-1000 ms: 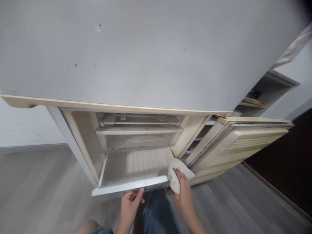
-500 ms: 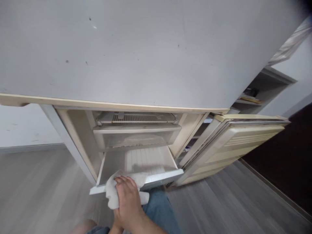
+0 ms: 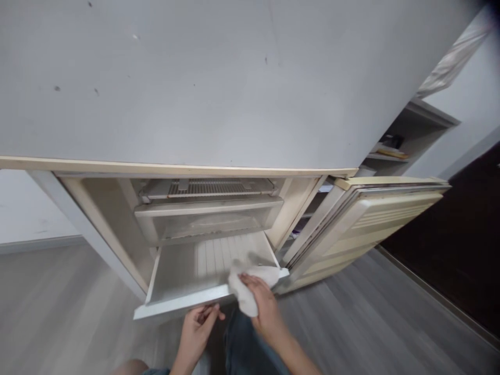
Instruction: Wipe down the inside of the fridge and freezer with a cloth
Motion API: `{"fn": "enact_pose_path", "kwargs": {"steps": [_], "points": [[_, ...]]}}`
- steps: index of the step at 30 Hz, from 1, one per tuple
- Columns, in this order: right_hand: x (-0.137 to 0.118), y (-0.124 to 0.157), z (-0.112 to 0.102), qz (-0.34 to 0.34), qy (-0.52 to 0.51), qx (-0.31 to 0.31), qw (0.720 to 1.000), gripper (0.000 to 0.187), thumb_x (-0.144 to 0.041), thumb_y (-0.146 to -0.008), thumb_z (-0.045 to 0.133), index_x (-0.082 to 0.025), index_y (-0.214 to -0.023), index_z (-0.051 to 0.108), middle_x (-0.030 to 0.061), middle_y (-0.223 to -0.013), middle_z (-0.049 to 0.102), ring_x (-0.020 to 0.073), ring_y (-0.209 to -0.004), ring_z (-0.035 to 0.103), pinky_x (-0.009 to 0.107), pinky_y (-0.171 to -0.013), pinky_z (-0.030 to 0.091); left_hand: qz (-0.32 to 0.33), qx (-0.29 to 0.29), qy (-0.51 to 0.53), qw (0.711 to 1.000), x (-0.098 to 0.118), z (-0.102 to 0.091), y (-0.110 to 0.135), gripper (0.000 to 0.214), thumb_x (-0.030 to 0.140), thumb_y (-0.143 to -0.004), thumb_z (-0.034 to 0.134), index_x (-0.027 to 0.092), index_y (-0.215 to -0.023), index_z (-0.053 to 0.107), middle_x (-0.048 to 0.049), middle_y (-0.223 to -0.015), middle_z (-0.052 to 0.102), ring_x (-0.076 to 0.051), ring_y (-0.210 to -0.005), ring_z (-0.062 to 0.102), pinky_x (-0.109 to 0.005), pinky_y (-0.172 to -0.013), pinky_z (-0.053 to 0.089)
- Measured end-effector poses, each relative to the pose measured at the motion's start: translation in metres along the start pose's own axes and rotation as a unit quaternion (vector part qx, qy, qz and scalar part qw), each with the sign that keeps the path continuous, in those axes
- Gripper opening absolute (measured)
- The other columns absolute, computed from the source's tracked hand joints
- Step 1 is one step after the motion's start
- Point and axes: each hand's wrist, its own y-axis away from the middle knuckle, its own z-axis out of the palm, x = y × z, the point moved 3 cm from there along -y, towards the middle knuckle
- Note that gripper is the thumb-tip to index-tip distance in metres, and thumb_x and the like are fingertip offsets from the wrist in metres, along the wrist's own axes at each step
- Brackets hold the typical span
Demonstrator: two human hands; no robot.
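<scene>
A fridge stands open below its grey upper door [image 3: 234, 83]. The lowest white drawer [image 3: 175, 271] is pulled out. My right hand [image 3: 262, 307] presses a crumpled white cloth [image 3: 246, 286] against the drawer's front rim, right of its middle. My left hand [image 3: 196, 328] grips the underside of the same front rim, a little left of the cloth. Above the open drawer sit a shut drawer [image 3: 207, 221] and a wire rack [image 3: 207, 187].
The fridge's lower door [image 3: 371, 219] hangs open to the right. Behind it is a wall shelf [image 3: 394, 151] with small items. Grey wood floor [image 3: 58, 312] spreads on both sides; a dark area [image 3: 461, 234] lies at the far right. My knee in jeans [image 3: 238, 344] is under the drawer.
My right hand with the cloth swept along the drawer's front rim from the right end to the left and back toward the middle. The view shifted slightly.
</scene>
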Motion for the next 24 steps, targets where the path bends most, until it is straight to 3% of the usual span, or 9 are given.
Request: {"fn": "enact_pose_path", "kwargs": {"steps": [3, 6, 8, 11, 14, 16, 18, 20, 24], "points": [[0.038, 0.023, -0.033, 0.1, 0.033, 0.079, 0.991, 0.049, -0.012, -0.08, 0.041, -0.017, -0.126, 0.055, 0.0113, -0.128, 0.062, 0.0234, -0.122, 0.055, 0.043, -0.106, 0.043, -0.024, -0.032, 0.019, 0.999, 0.004, 0.006, 0.001, 0.036, 0.053, -0.066, 0.068, 0.018, -0.059, 0.069, -0.0064, -0.056, 0.073, -0.02, -0.06, 0.069, -0.027, -0.064, 0.055], [0.067, 0.047, -0.06, 0.238, 0.004, 0.166, 0.957, 0.044, -0.022, -0.077, 0.046, -0.015, -0.119, 0.059, 0.0122, -0.117, 0.067, 0.0265, -0.111, 0.062, 0.042, -0.097, 0.05, -0.032, -0.014, 0.028, 0.999, 0.003, 0.009, 0.0, 0.038, 0.056, -0.064, 0.069, 0.018, -0.065, 0.07, -0.0048, -0.053, 0.072, -0.02, -0.057, 0.067, -0.027, -0.061, 0.054], [0.077, 0.062, -0.074, 0.333, -0.032, 0.243, 0.911, 0.04, -0.034, -0.078, 0.049, -0.016, -0.112, 0.061, 0.0124, -0.109, 0.069, 0.0275, -0.104, 0.064, 0.04, -0.091, 0.052, -0.029, -0.005, 0.028, 0.999, 0.002, 0.009, -0.002, 0.039, 0.057, -0.065, 0.069, 0.018, -0.066, 0.071, -0.0041, -0.051, 0.071, -0.02, -0.055, 0.067, -0.027, -0.061, 0.054], [0.081, 0.085, -0.087, 0.445, -0.122, 0.35, 0.815, 0.044, -0.048, -0.076, 0.054, -0.017, -0.105, 0.062, 0.0108, -0.104, 0.07, 0.0288, -0.107, 0.063, 0.038, -0.089, 0.053, -0.019, 0.001, 0.024, 1.0, 0.001, 0.011, -0.008, 0.04, 0.057, -0.067, 0.067, 0.018, -0.066, 0.071, -0.0039, -0.05, 0.07, -0.02, -0.054, 0.066, -0.029, -0.062, 0.054], [0.079, 0.102, -0.089, 0.517, -0.234, 0.414, 0.712, 0.05, -0.053, -0.069, 0.059, -0.016, -0.103, 0.062, 0.0073, -0.094, 0.072, 0.0296, -0.101, 0.065, 0.037, -0.079, 0.057, -0.017, 0.006, 0.027, 0.999, 0.004, 0.013, -0.018, 0.043, 0.059, -0.065, 0.068, 0.017, -0.071, 0.073, -0.0049, -0.052, 0.072, -0.022, -0.057, 0.068, -0.031, -0.064, 0.055], [0.078, 0.11, -0.089, 0.539, -0.261, 0.431, 0.676, 0.053, -0.053, -0.065, 0.062, -0.017, -0.104, 0.062, 0.006, -0.091, 0.072, 0.0295, -0.098, 0.066, 0.035, -0.073, 0.058, -0.018, 0.009, 0.026, 0.999, 0.007, 0.013, -0.027, 0.046, 0.061, -0.064, 0.068, 0.016, -0.073, 0.074, -0.0057, -0.054, 0.073, -0.022, -0.059, 0.068, -0.032, -0.066, 0.056], [0.079, 0.115, -0.087, 0.544, -0.259, 0.431, 0.672, 0.056, -0.054, -0.064, 0.064, -0.017, -0.106, 0.063, 0.0057, -0.093, 0.072, 0.0294, -0.098, 0.066, 0.034, -0.071, 0.057, -0.016, 0.013, 0.017, 1.0, 0.011, 0.012, -0.039, 0.048, 0.061, -0.064, 0.068, 0.015, -0.075, 0.075, -0.006, -0.054, 0.073, -0.023, -0.059, 0.068, -0.032, -0.067, 0.056], [0.081, 0.119, -0.082, 0.541, -0.242, 0.422, 0.686, 0.057, -0.055, -0.066, 0.063, -0.017, -0.11, 0.064, 0.0057, -0.093, 0.072, 0.0292, -0.097, 0.067, 0.034, -0.07, 0.057, -0.009, 0.016, 0.007, 1.0, 0.016, 0.011, -0.051, 0.049, 0.062, -0.063, 0.068, 0.015, -0.078, 0.076, -0.006, -0.054, 0.073, -0.022, -0.058, 0.068, -0.031, -0.066, 0.055], [0.086, 0.123, -0.07, 0.507, -0.162, 0.375, 0.759, 0.052, -0.053, -0.077, 0.054, -0.018, -0.114, 0.065, 0.0052, -0.09, 0.073, 0.0278, -0.094, 0.067, 0.035, -0.072, 0.056, 0.007, 0.023, 0.005, 1.0, 0.025, 0.01, -0.078, 0.051, 0.062, -0.063, 0.068, 0.015, -0.078, 0.076, -0.0062, -0.053, 0.073, -0.019, -0.054, 0.066, -0.028, -0.06, 0.053]]}}
